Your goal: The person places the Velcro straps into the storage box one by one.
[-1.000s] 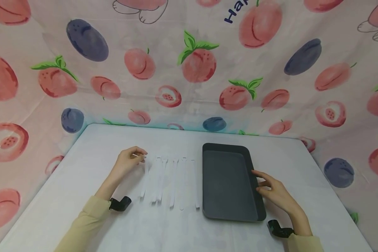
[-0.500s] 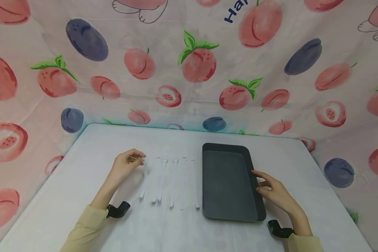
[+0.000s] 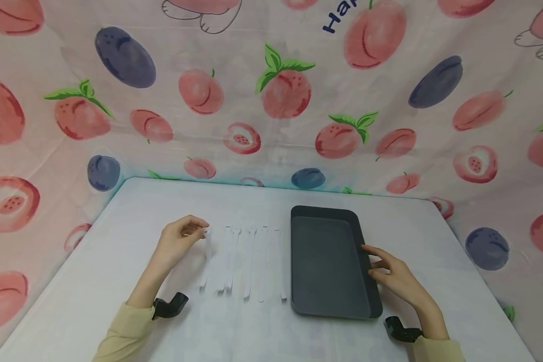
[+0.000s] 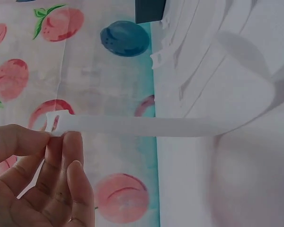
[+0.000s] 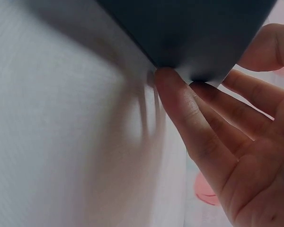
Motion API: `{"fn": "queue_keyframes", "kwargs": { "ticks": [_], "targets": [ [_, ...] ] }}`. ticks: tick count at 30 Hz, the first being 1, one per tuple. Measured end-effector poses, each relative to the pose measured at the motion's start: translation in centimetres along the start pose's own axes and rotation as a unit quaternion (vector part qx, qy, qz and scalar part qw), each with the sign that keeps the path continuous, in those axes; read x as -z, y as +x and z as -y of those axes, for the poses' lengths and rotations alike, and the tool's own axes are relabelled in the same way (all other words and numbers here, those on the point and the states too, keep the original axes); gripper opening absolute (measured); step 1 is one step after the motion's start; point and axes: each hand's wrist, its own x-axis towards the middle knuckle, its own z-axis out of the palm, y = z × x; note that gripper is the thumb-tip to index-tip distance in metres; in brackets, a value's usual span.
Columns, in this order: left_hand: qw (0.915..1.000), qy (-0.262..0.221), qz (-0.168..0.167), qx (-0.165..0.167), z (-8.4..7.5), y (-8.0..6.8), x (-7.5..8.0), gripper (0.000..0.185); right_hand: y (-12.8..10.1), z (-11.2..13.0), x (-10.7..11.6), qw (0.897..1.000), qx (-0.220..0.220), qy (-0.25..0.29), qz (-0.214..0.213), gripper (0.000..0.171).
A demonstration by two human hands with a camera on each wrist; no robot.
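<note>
My left hand (image 3: 178, 240) pinches the upper end of a white strip (image 3: 206, 261) at the left of a row. In the left wrist view that strip (image 4: 132, 126) has a slotted end at the fingertips, and its far part runs down to the table. Several similar white strips (image 3: 249, 264) lie side by side to its right. Against the right side of a dark grey rectangular tray (image 3: 330, 266) rests my right hand (image 3: 398, 279), index finger at the rim. The right wrist view shows its thumb and fingertips touching the tray's outer wall (image 5: 189, 38).
The white table (image 3: 208, 198) meets a fruit-printed cloth (image 3: 271, 100) behind it. A black wrist-worn camera (image 3: 170, 305) sits on the left wrist and another black camera (image 3: 401, 330) on the right.
My left hand has drawn slightly toward me and left, with the strip's end still pinched. The right hand and the tray have stayed put.
</note>
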Motion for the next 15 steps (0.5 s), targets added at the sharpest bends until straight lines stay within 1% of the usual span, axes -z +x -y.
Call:
{"fn": "queue_keyframes", "kwargs": {
  "ticks": [8,15],
  "targets": [
    [0.9999,-0.004,-0.011,0.01,-0.39,-0.56,0.81,0.018,0.05,-0.13,-0.06,1.0,-0.002,-0.003,-0.001,0.057],
    [0.9998,-0.013,-0.005,0.017,-0.47,-0.72,0.96,0.019,0.02,-0.12,0.09,1.0,-0.003,-0.003,0.002,0.057]
  ]
}}
